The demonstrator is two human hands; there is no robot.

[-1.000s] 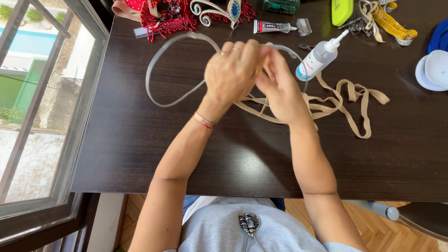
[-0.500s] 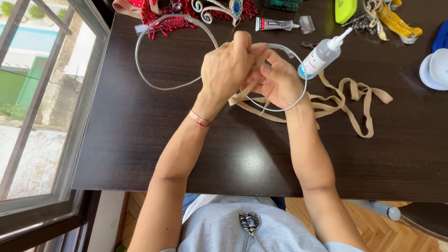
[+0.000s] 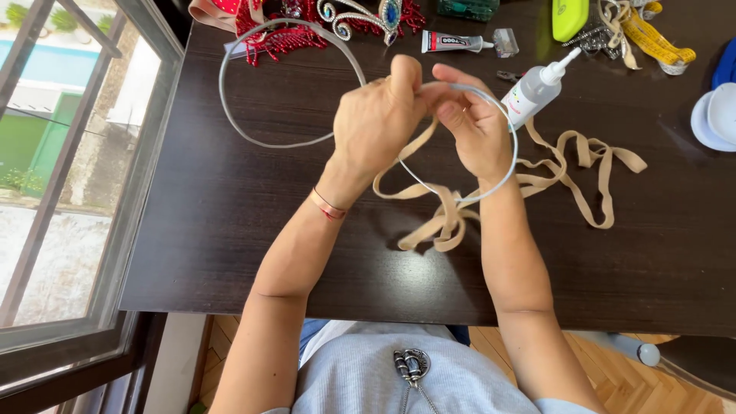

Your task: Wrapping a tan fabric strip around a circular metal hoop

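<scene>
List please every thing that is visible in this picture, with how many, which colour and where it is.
wire hoop: one, grey-white, held above the table in both hands, curving out to the left
elastic ribbon: one long strip, beige, in the hands and trailing right over the table
glue bottle: one, white with a nozzle, right of the hands
glue tube: one, white and red, far edge
tiara: one, silver with a blue stone, far edge
beaded trim: red, far left
measuring tape: one, yellow, far right
table: one, dark brown
window: one, left side
bracelet: one, copper, left wrist
left hand: grips the hoop
right hand: pinches hoop and ribbon
</scene>
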